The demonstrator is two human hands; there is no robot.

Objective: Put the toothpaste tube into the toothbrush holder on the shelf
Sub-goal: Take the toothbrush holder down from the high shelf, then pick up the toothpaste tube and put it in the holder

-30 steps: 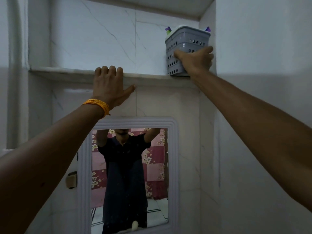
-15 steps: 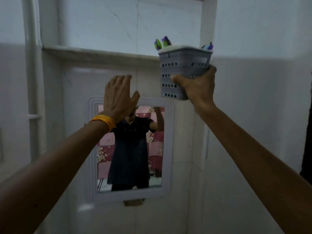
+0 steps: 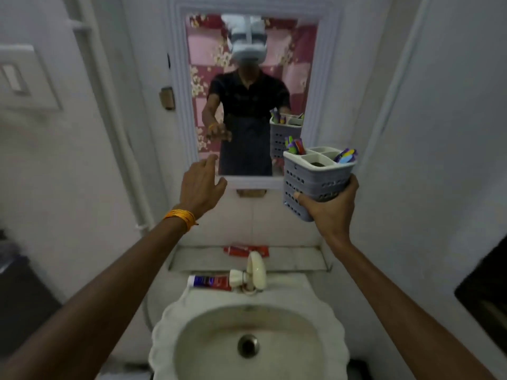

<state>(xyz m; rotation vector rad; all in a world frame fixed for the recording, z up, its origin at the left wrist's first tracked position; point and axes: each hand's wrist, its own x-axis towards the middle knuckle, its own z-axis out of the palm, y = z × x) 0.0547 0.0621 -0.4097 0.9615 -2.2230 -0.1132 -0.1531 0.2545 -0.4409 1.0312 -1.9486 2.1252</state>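
My right hand [image 3: 330, 208] grips the grey perforated toothbrush holder [image 3: 315, 179] from below, held in the air right of the mirror. Its white top has several compartments; coloured toothbrushes stand in two of them. My left hand [image 3: 201, 185] is open, fingers spread, in front of the mirror's lower edge, holding nothing. A toothpaste tube [image 3: 212, 282], blue, red and white, lies on the back rim of the washbasin, left of the tap. A second red tube [image 3: 244, 250] lies on the low ledge behind the tap.
A white scalloped washbasin [image 3: 170, 325] sits below with a cream tap [image 3: 256, 271] at its back. The white-framed mirror [image 3: 247, 78] hangs on the tiled wall and reflects a person. A switch plate [image 3: 24, 78] is at the left, a pipe beside it.
My right hand has lifted the holder off the high shelf and brought it down to mirror height. My left hand left the shelf and dropped too. The view has tilted down to the basin.
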